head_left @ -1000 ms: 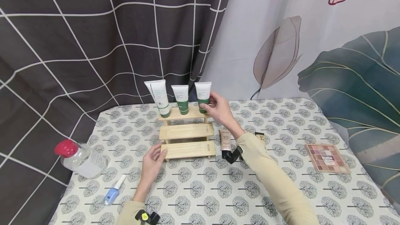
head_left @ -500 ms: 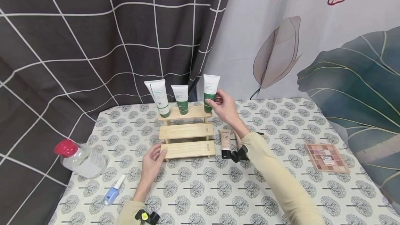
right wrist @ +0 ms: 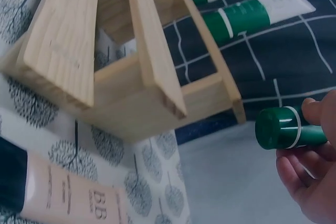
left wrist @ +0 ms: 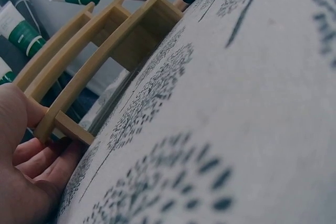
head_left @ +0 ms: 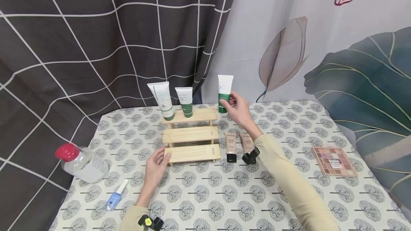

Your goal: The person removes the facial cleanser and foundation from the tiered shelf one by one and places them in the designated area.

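My right hand [head_left: 238,109] pinches a white and green squeeze tube [head_left: 224,93], cap down, beyond the right end of the wooden three-tier stand [head_left: 191,134]. In the right wrist view the tube's green cap [right wrist: 269,128] hangs apart from the top shelf. My left hand [head_left: 155,167] grips the left end of the lowest shelf, thumb above and fingers beneath, as the left wrist view shows. On the top shelf a larger tube [head_left: 163,99] leans at the left end, and a smaller tube [head_left: 185,99] stands beside it.
Two BB cream tubes [head_left: 231,145] lie right of the stand, one partly behind my right wrist camera. An eyeshadow palette [head_left: 334,162] lies far right. At left are a red-topped clear bottle [head_left: 85,163] and a blue nail polish bottle [head_left: 117,196]. Curtains hang behind the table.
My right hand has lifted the squeeze tube off the top shelf's right end and carried it rightward, past the stand. My left hand has stayed on the lowest shelf.
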`<state>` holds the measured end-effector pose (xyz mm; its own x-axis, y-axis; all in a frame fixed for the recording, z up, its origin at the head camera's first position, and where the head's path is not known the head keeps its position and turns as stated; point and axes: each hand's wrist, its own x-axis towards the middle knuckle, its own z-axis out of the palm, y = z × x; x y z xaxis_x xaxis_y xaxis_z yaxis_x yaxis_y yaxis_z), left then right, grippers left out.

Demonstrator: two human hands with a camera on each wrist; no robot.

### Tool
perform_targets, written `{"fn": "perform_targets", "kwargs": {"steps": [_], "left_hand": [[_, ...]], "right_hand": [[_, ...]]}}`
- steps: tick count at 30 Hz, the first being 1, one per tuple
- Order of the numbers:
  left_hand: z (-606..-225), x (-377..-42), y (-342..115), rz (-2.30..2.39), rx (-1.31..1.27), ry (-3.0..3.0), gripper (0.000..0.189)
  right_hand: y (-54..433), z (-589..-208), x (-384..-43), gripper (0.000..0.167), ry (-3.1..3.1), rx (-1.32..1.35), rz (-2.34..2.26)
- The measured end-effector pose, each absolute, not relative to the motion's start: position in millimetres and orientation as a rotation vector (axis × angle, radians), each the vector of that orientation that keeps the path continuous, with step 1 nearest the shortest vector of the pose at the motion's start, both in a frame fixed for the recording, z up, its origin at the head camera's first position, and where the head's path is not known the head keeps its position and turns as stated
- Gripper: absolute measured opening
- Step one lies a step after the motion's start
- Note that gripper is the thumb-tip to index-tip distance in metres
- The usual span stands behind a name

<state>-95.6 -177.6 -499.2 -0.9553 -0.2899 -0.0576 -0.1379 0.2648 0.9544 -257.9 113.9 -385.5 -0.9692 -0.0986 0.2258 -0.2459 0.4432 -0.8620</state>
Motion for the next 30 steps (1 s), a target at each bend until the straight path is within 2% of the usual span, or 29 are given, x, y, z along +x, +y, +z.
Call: {"fn": "perform_targets", "kwargs": {"steps": [9,30], "left_hand": [[-497,-95,-177,-1.804,0.409,-2.383,0.046],[-499,-95,-177,-1.787,0.416,-2.391,0.047]], "right_hand": [[125,-404,-266,0.052,-2.596,0.196,1.586],[139,-442,-268,0.053,-2.838,0.104,1.433]]}}
